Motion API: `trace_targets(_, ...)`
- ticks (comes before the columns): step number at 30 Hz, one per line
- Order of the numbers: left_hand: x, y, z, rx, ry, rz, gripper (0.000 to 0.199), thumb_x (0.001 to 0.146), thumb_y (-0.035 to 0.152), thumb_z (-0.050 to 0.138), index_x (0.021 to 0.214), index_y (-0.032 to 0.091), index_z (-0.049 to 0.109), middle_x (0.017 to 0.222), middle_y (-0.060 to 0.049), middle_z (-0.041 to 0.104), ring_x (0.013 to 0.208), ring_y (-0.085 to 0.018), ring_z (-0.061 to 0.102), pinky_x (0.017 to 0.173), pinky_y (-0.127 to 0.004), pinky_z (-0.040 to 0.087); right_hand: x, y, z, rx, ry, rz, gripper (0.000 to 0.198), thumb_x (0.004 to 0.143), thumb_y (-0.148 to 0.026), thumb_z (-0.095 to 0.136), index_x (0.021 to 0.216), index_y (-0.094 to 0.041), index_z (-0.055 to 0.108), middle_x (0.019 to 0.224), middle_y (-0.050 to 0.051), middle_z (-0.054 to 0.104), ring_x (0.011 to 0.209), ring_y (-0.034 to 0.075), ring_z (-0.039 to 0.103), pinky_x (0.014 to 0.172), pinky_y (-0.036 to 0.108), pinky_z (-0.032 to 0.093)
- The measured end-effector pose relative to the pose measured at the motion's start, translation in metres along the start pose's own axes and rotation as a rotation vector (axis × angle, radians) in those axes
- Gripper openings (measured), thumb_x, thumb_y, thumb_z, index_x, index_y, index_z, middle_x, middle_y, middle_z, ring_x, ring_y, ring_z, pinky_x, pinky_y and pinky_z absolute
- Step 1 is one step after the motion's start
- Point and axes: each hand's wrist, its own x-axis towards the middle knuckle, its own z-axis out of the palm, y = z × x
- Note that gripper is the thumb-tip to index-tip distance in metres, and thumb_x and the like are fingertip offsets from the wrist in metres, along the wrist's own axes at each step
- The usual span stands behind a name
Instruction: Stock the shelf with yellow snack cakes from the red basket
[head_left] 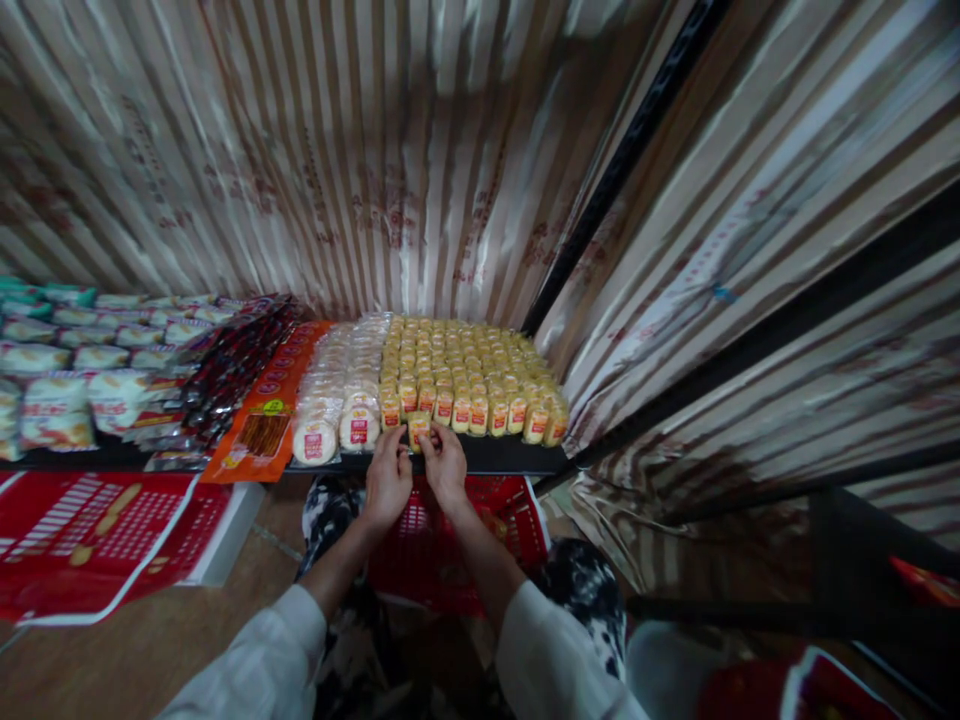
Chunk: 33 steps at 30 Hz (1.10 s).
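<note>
A small yellow snack packet (419, 430) with an orange-red label stands at the front edge of the dark shelf (480, 457), held between my two hands. My left hand (388, 478) pinches it from the left, and the fingers of my right hand (447, 464) close on its right side. Right behind are tightly packed rows of matching yellow packets (465, 370). To their left, clear-wrapped stacks of round white biscuits (358, 428) with red labels reach the shelf front.
Left along the shelf lie an orange snack bag (259, 440), dark shiny packets (236, 360) and white bags (56, 412). A red basket (480, 560) sits between my knees, below the shelf. Dark metal bars (622, 150) and striped sheeting (337, 150) close off the back and right.
</note>
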Motion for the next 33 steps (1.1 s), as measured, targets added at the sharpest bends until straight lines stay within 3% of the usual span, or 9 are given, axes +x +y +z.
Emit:
trace_targets(3,0.006,-0.003,0.003,0.087,-0.014,0.031,0.046,0.077,0.005,0.038,0.121,0.014,0.049,0.127,-0.013,0.049,0.117,-0.021,0.049,0.102,-0.039,0.041,0.014,-0.003,0.010,-0.019,0.028,-0.010,0.028,0.082,-0.030,0.051,0.104,-0.015,0.062,0.092,0.007,0.064,0.074,0.016,0.058,0.071,0.027,0.047)
trace_targets(6,0.010,-0.008,0.005,0.188,-0.001,0.027,0.048,0.074,0.003,0.040,0.119,0.013,0.051,0.128,-0.013,0.048,0.124,-0.023,0.043,0.106,-0.041,0.036,0.022,-0.004,0.018,-0.053,0.053,-0.008,0.029,0.082,-0.030,0.051,0.104,-0.015,0.062,0.092,0.008,0.065,0.075,0.017,0.058,0.073,0.029,0.046)
trace_targets(12,0.015,-0.014,0.008,0.272,-0.029,0.005,0.050,0.072,0.001,0.041,0.120,0.009,0.051,0.129,-0.016,0.045,0.126,-0.024,0.039,0.108,-0.039,0.034,0.026,0.001,0.033,-0.068,0.087,-0.028,0.033,0.083,-0.028,0.047,0.110,-0.012,0.057,0.099,0.011,0.062,0.083,0.019,0.058,0.080,0.033,0.046)
trace_targets(17,0.014,-0.017,0.010,0.252,-0.008,0.004,0.051,0.072,0.001,0.042,0.119,0.015,0.051,0.129,-0.012,0.044,0.123,-0.022,0.042,0.105,-0.039,0.038,0.022,0.002,0.038,-0.021,0.079,-0.035,0.033,0.083,-0.025,0.044,0.113,-0.013,0.049,0.106,0.012,0.056,0.086,0.019,0.057,0.076,0.032,0.049)
trace_targets(22,0.013,-0.020,0.011,0.224,0.004,0.013,0.050,0.072,0.001,0.042,0.118,0.015,0.052,0.129,-0.013,0.044,0.121,-0.023,0.044,0.104,-0.040,0.038,0.015,0.002,0.034,-0.131,0.084,-0.106,0.019,0.083,-0.020,0.042,0.099,-0.018,0.053,0.105,0.010,0.050,0.096,0.020,0.052,0.083,0.034,0.046)
trace_targets(33,0.017,-0.015,0.013,0.124,0.015,-0.062,0.036,0.078,0.014,0.048,0.113,0.015,0.056,0.127,-0.013,0.047,0.121,-0.024,0.046,0.106,-0.038,0.036,0.009,0.006,0.035,-0.225,0.007,-0.189,0.030,0.078,-0.010,0.042,0.101,-0.020,0.058,0.112,0.008,0.050,0.109,0.020,0.043,0.093,0.032,0.041)
